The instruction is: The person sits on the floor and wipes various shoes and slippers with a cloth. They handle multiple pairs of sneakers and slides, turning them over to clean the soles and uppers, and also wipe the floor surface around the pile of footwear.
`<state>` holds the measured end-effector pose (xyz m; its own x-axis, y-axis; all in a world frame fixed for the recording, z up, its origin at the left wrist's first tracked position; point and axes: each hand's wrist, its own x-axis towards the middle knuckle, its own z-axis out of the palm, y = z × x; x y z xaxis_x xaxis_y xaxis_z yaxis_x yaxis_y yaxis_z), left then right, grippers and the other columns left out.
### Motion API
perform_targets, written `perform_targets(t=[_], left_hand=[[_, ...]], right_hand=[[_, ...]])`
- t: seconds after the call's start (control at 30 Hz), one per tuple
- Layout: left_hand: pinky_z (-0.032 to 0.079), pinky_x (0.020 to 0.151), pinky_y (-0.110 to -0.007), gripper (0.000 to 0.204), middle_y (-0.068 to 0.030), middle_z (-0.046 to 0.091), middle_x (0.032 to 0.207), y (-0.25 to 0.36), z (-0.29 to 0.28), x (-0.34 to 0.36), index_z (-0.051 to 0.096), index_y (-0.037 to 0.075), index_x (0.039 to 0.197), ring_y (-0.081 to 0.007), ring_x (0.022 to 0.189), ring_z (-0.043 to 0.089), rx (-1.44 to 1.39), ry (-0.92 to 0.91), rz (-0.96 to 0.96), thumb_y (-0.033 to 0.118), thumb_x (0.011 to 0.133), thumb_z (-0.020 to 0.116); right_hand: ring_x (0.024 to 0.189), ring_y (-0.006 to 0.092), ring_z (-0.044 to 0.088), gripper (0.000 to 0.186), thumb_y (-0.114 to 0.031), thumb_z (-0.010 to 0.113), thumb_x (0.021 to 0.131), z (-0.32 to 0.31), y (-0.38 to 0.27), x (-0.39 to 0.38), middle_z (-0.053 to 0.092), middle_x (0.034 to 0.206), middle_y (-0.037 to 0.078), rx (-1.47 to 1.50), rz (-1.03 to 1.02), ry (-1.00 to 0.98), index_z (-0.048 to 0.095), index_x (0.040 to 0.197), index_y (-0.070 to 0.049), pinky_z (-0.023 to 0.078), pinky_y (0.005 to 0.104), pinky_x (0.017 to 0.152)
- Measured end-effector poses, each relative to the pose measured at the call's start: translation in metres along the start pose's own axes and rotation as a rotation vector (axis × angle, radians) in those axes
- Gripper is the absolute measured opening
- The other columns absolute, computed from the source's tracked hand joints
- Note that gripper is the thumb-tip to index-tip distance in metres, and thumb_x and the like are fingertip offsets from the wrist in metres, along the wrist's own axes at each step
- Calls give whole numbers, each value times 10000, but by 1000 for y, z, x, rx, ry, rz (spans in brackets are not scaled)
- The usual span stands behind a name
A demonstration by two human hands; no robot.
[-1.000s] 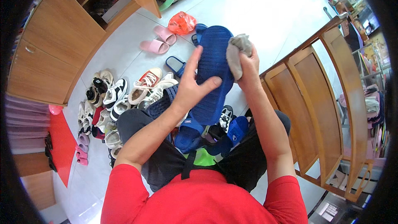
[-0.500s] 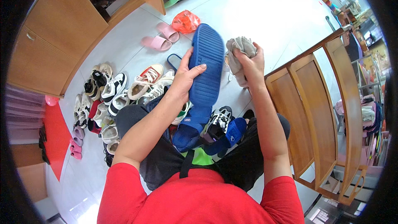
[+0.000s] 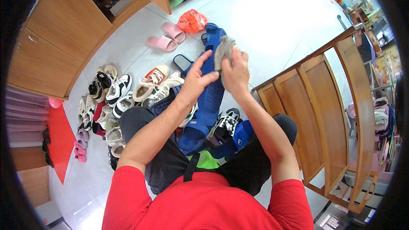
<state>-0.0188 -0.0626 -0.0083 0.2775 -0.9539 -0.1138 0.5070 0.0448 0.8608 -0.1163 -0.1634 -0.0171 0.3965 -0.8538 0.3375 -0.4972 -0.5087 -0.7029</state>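
A dark blue slipper is held up in front of a seated person in a red T-shirt, and it serves as the landmark here. It is tilted so that it looks narrow, whereas half a second ago its broad ribbed face showed. The left hand grips the slipper from its left side, thumb and fingers spread along it, much as before. The right hand is closed around a crumpled grey cloth, slightly blurred, and the cloth now lies against the slipper's upper right side; half a second ago it was held apart from it, to the right. At the slipper's near end, toward the person's body, is another blue slipper; just right of that end are a black-and-white sneaker and a blue strapped slide. Beyond the held slipper's far end, to the left, lie a red plastic bag and a pair of pink slides. Farther left of the slipper, many shoes crowd the pale tiled floor, with a wooden cabinet behind them. Well to its right stands a brown wooden frame with panels.
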Motion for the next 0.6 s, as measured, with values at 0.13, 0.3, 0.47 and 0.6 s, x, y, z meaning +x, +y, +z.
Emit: perform_targets(t=[0.13, 0.3, 0.47, 0.6], left_hand=[[365, 991, -293, 465, -71, 462, 1305, 9, -24, 13, 369, 105, 1383, -163, 1129, 484, -63, 247, 129, 161, 928, 445], [473, 862, -276, 461, -73, 594, 1104, 2, -10, 2, 450, 89, 1324, -140, 971, 584, -77, 158, 88, 43, 866, 468], [230, 487, -160, 435, 112, 437, 672, -4, 23, -30, 508, 145, 1290, 0, 541, 306, 46, -69, -160, 136, 858, 559], [336, 525, -166, 421, 68, 520, 740, -29, -11, -8, 512, 104, 1279, -16, 601, 427, -57, 131, -118, 96, 860, 547]], right_hand=[[913, 380, 552, 422, -122, 601, 726, -2, -28, -47, 493, 1052, 195, 144, -219, -118, 553, 1145, -123, 485, 449, 739], [884, 343, 569, 434, -120, 616, 698, -15, -16, -19, 527, 1025, 148, -47, -358, 60, 574, 1125, -185, 503, 433, 702], [907, 328, 568, 342, -231, 481, 863, -42, 22, 37, 532, 1029, 174, 55, 123, 92, 539, 1169, -90, 451, 420, 794], [922, 370, 553, 365, -212, 502, 817, 2, 24, -21, 512, 1016, 196, 96, -53, 40, 522, 1150, -62, 443, 441, 807]])
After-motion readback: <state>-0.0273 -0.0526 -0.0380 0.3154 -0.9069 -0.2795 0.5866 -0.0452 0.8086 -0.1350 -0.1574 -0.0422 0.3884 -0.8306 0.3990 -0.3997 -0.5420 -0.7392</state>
